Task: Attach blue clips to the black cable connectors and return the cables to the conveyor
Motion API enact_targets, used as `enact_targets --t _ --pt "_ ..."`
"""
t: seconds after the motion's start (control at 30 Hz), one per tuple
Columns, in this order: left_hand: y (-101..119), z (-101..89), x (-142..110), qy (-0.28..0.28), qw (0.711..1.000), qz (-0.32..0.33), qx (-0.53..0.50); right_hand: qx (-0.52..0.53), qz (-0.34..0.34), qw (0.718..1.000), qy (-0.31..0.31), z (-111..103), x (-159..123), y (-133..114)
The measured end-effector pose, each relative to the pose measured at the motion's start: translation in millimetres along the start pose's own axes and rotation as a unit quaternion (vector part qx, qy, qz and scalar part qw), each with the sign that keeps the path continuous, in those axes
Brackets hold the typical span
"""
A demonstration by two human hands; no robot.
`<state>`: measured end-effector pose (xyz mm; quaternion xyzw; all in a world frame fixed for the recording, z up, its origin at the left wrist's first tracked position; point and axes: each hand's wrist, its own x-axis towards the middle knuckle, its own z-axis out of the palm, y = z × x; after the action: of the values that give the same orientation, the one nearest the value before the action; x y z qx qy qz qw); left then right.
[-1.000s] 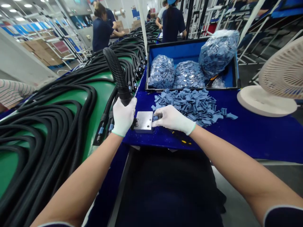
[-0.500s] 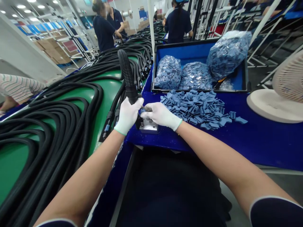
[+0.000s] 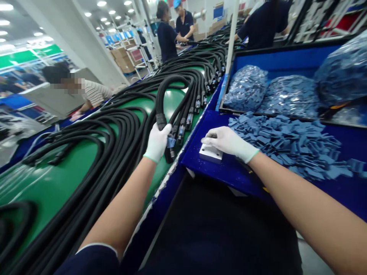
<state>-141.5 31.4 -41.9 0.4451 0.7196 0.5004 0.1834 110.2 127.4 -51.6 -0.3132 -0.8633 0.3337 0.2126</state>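
Note:
My left hand (image 3: 157, 143), in a white glove, is wrapped round the end of a black corrugated hose (image 3: 161, 114) above the green belt. Below my fingers, the hose end shows a light blue clip (image 3: 171, 143) and a small spring-like metal tip. My right hand (image 3: 225, 140), also gloved, has its fingers curled over a silver metal block (image 3: 210, 156) on the blue table top, by the left edge. Its fingertips touch the block's upper left side; what lies under them is hidden. Just right of this hand spreads a pile of loose blue plastic clips (image 3: 286, 143).
Many black hoses (image 3: 94, 152) lie in loops along the green conveyor (image 3: 65, 175). A blue bin (image 3: 289, 65) behind the clips holds clear bags of blue clips (image 3: 248, 86). A white post (image 3: 233, 34) stands by the bin. Several people (image 3: 168, 34) are along the line.
My left hand has carried the hose end left, off the metal block and over the green belt. My right hand stays at the block. The view has swung left.

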Motion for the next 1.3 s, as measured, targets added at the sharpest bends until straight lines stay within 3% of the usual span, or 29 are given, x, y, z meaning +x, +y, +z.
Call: enact_targets --t 0.13,0.23,0.3,0.37,0.47,0.6,0.73,0.83,0.97,1.03,1.1,1.2,1.3 --pt "-36.6 -106.3 -43.4 -0.065 0.988 -0.072 0.117 -0.027 -0.002 1.000 -0.010 2.2 -4.2 0.0" --pt "-63.1 -181.1 -93.0 -0.036 0.968 -0.102 0.226 -0.066 0.009 0.998 -0.010 5.7 -7.4 -3.7" --pt "-82.2 -216.6 -131.0 -0.034 0.920 -0.112 0.373 -0.092 0.017 0.996 -0.009 8.3 -9.0 -5.2" --pt "-100.3 -234.1 -167.3 -0.094 0.866 -0.123 0.475 -0.111 0.018 0.994 -0.009 11.9 -10.2 -4.7" --pt "-119.2 -228.3 -202.8 -0.106 0.805 -0.086 0.577 -0.145 0.004 0.989 -0.006 19.4 -10.7 -0.5" --pt "-126.8 -196.8 -198.6 -0.039 0.785 -0.079 0.613 -0.213 -0.008 0.977 0.003 28.5 -9.9 4.2" --pt "-127.5 -169.0 -156.0 0.010 0.805 -0.117 0.581 -0.241 -0.012 0.970 0.014 30.6 -10.4 2.4" --pt "-125.4 -153.0 -111.9 0.011 0.825 -0.128 0.550 -0.245 -0.013 0.969 0.014 29.9 -11.8 -1.0" --pt "-105.7 -147.2 -54.4 -0.018 0.846 -0.114 0.520 -0.233 -0.012 0.972 0.015 28.5 -14.3 -3.1" --pt "-90.8 -150.8 -42.7 -0.045 0.856 -0.095 0.506 -0.208 -0.014 0.978 0.011 26.4 -15.8 -2.4" --pt "-79.2 -154.2 -49.7 -0.090 0.859 -0.088 0.496 -0.179 -0.022 0.984 0.005 22.8 -18.4 -1.9" --pt "-74.8 -154.0 -83.1 -0.174 0.849 -0.118 0.484 -0.153 -0.040 0.987 -0.004 16.6 -26.0 -6.5" --pt "-73.5 -155.6 -108.1 -0.204 0.850 -0.151 0.461 -0.115 -0.076 0.990 0.008 15.6 -39.8 -22.7"
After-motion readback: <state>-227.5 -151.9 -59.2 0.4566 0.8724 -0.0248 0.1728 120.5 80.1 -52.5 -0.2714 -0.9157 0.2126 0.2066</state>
